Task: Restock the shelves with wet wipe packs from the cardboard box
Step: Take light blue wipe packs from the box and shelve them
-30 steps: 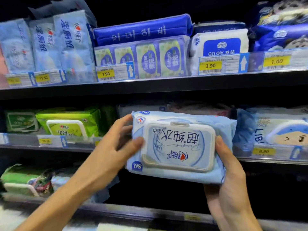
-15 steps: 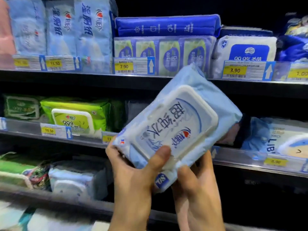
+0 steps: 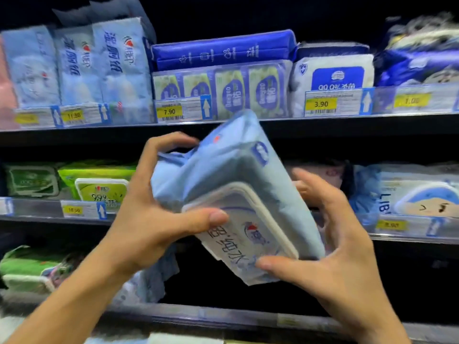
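Rotated steeper since earlier, light-blue wet wipe pack (image 3: pixel 238 184) sits tilted mid-frame before the middle shelf (image 3: pixel 409 238); left hand (image 3: pixel 151 214) grips its left edge, thumb on lid (image 3: pixel 250 227), right hand (image 3: pixel 330 247) grasps lower right corner.

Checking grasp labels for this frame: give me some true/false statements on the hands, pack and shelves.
1. The left hand and the right hand both hold the light blue pack. True.
2. The light blue pack lies on the middle shelf. False: it is held tilted in the air in front of the shelves.
3. The left thumb presses on the pack's white lid. True.
4. The green pack sits on the top shelf. False: it is on the middle shelf, at the left.
5. The 3.90 price tag is on the top shelf's edge. True.
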Demonstrator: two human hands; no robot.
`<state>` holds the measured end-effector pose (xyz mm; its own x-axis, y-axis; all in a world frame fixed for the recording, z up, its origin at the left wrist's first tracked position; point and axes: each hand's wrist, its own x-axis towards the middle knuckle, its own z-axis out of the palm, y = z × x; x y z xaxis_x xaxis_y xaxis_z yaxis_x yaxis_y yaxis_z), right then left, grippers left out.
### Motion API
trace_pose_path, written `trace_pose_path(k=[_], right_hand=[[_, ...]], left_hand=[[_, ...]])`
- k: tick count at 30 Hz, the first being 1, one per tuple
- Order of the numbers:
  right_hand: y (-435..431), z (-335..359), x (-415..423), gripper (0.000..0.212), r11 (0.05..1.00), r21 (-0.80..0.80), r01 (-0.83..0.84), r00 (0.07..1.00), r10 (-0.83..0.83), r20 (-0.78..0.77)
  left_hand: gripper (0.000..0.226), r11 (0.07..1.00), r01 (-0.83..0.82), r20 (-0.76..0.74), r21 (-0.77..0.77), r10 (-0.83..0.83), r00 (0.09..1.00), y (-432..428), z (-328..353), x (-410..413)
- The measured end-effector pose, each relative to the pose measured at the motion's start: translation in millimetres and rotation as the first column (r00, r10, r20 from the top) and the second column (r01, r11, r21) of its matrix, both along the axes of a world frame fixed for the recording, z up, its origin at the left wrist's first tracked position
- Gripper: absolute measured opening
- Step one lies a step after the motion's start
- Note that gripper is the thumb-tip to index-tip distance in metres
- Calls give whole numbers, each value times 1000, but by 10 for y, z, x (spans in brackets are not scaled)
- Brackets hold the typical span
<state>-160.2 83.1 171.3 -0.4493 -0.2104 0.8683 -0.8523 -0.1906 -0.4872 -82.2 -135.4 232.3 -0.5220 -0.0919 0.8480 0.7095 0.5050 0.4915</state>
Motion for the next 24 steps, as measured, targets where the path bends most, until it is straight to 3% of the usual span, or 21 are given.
trace_pose_path(k=[2, 4, 6, 10, 12, 13, 15, 16, 17, 20, 22, 24], right_hand=[[-186, -34, -9, 103, 981, -196, -6, 997, 22, 79], [-405, -73, 40, 108, 908, -377, -181, 950, 261, 173], [-474, -134, 74, 100, 880, -383, -281, 913, 368, 176], [-327, 39, 14, 94, 972, -205, -118, 990, 130, 45], [-364, 202, -97, 87, 997, -58, -55, 998, 53, -31], [-424, 258, -212, 75, 999, 0, -34, 999, 34, -20], [-579, 405, -313, 36, 975, 146, 166, 986, -159, -59], [-629, 443, -442, 33, 960, 239, 149, 985, -122, -122], [-646, 437, -592, 42, 933, 334, 134, 981, -76, -179], [-755, 442, -752, 75, 818, 408, 405, 912, -334, -237], [-778, 441, -791, 90, 790, 461, 404, 913, -381, -147], [-785, 475, -834, 96, 768, 507, 392, 909, -408, -85]], left_hand=[[77, 952, 148, -111, 267, -122, 986, 26, -146, -52], [81, 829, 294, -195, 475, -227, 954, 74, -312, -141], [77, 767, 330, -197, 550, -265, 944, 54, -415, -192], [65, 925, 136, -89, 355, -112, 990, -247, -417, -160], [65, 945, 84, -43, 317, -74, 996, -381, -416, -214], [64, 941, 54, -27, 334, -48, 998, -417, -429, -250], [64, 934, -53, -47, 352, 74, 996, -452, -479, -298], [66, 931, -127, -56, 342, 155, 986, -486, -509, -322], [69, 925, -206, -53, 320, 234, 971, -520, -533, -333], [82, 908, -387, -34, 160, 397, 917, -683, -570, -382], [66, 842, -539, -82, -28, 535, 841, -771, -541, -432], [48, 707, -666, -156, -238, 649, 745, -839, -473, -501]])
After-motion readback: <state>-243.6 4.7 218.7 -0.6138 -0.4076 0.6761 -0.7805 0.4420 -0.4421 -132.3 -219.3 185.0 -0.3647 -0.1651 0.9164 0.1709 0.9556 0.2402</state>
